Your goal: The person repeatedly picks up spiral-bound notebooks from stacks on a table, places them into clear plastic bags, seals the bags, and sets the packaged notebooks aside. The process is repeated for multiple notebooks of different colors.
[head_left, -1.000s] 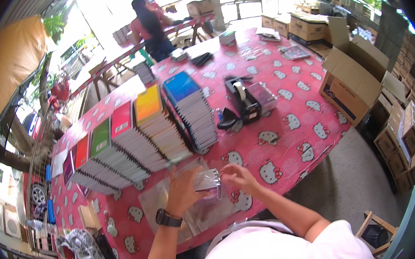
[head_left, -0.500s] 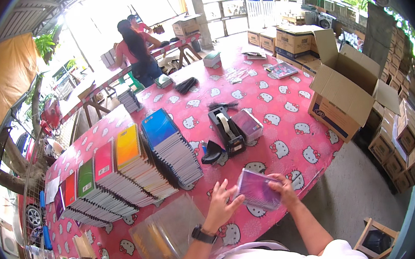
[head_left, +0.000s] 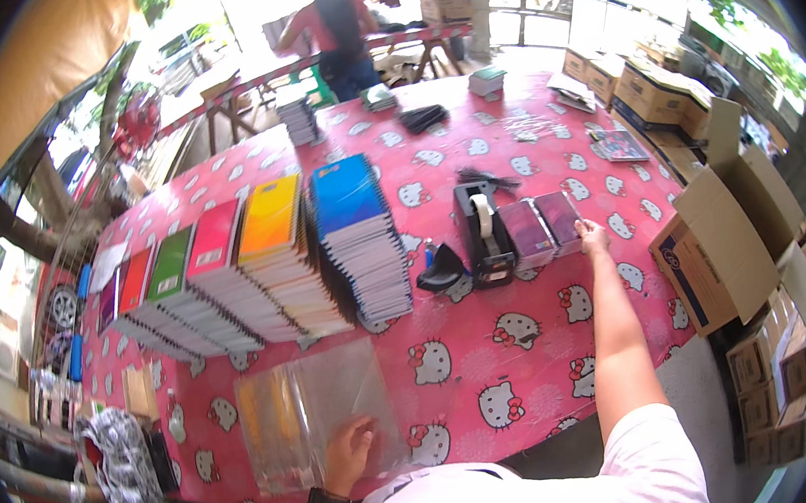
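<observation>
Tape dispenser [head_left: 484, 229], black, one: stood on the pink table [head_left: 467, 357]; used as landmark. Purple notebook pack [head_left: 555, 215], shiny: placed to the right of the tape dispenser, with a second purple pile [head_left: 524, 227] set between them. Right hand [head_left: 593, 236]: extended forward on a nearly straight arm, right of the tape dispenser; thumb and fingertips laid at the right edge of the purple notebook pack; whether the edge is clamped cannot be told. Left hand [head_left: 350, 453]: positioned near the body, left of and well below the tape dispenser, elbow bent, fingers apart and slightly curled over clear plastic sleeves [head_left: 343, 383]. Watch [head_left: 326, 500], black: worn on the left wrist. Blue notebooks [head_left: 347, 194], spiral-bound: stacked left of the tape dispenser, yellow notebooks [head_left: 269, 216] piled farther left. Cardboard box [head_left: 704, 256], flaps opened: placed well right of the tape dispenser
</observation>
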`<state>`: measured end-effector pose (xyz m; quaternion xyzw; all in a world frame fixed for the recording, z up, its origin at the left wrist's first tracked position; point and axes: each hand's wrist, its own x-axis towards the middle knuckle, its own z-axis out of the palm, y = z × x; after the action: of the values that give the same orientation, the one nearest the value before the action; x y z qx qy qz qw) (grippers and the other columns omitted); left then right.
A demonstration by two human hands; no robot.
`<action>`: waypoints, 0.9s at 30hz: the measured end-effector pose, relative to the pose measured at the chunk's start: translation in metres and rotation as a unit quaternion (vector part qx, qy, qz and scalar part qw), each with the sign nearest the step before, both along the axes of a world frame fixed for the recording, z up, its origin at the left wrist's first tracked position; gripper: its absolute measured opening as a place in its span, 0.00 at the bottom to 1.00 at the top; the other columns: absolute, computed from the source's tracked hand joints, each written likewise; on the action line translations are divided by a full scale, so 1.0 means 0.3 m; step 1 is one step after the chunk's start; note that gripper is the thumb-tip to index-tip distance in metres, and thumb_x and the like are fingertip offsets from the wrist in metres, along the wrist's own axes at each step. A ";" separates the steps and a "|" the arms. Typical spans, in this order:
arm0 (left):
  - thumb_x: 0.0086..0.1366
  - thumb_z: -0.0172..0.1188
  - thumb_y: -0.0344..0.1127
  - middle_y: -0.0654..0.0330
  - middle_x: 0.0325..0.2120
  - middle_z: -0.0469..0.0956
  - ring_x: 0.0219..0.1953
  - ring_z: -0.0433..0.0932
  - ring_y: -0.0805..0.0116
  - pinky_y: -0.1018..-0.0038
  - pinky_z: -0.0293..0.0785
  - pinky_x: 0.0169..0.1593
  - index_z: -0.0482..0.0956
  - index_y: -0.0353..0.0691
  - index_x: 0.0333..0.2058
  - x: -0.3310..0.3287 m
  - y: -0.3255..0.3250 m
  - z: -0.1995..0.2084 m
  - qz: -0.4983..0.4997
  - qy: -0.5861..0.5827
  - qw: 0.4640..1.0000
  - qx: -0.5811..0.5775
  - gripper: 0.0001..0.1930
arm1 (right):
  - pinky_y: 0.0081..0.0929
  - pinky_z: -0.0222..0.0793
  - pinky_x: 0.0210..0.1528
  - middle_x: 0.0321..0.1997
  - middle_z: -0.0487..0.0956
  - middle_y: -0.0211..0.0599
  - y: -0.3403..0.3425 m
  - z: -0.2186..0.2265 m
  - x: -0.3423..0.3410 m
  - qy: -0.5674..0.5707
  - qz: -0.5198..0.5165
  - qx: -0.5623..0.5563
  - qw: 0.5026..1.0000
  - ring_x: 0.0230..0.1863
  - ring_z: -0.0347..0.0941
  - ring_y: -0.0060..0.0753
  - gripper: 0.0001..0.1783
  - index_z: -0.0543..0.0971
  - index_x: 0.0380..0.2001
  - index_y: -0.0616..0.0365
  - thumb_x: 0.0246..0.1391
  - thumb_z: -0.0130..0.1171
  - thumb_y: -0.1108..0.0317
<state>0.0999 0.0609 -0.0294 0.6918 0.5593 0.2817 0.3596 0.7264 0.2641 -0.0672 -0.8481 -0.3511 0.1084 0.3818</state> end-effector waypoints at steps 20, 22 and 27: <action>0.57 0.56 0.46 0.53 0.61 0.57 0.63 0.51 0.47 0.44 0.45 0.61 0.67 0.43 0.55 -0.400 -0.139 -0.086 0.110 0.292 0.940 0.138 0.28 | 0.56 0.43 0.63 0.64 0.63 0.33 -0.554 0.047 -1.600 -0.187 0.723 -0.040 0.664 0.67 0.51 0.43 0.23 0.74 0.49 0.41 0.45 0.59 0.65; 0.56 0.57 0.46 0.51 0.60 0.57 0.63 0.51 0.47 0.43 0.45 0.61 0.66 0.43 0.55 -0.441 -0.133 -0.082 0.132 0.270 0.940 0.162 0.28 | 0.57 0.42 0.64 0.64 0.63 0.32 -0.529 0.059 -1.653 -0.190 0.747 -0.056 0.635 0.68 0.50 0.42 0.23 0.74 0.49 0.41 0.45 0.59 0.66; 0.53 0.61 0.45 0.45 0.58 0.58 0.62 0.53 0.45 0.45 0.46 0.61 0.59 0.40 0.58 -0.536 -0.058 -0.063 0.282 0.265 0.912 0.136 0.36 | 0.57 0.42 0.63 0.64 0.63 0.31 -0.496 0.068 -1.716 -0.149 0.667 -0.020 0.730 0.67 0.51 0.43 0.26 0.74 0.50 0.41 0.44 0.60 0.62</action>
<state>-0.0609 0.0433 -0.0483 0.5968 0.7620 0.2511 0.0057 0.2117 0.1152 -0.0468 -0.4083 -0.8766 0.2143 0.1373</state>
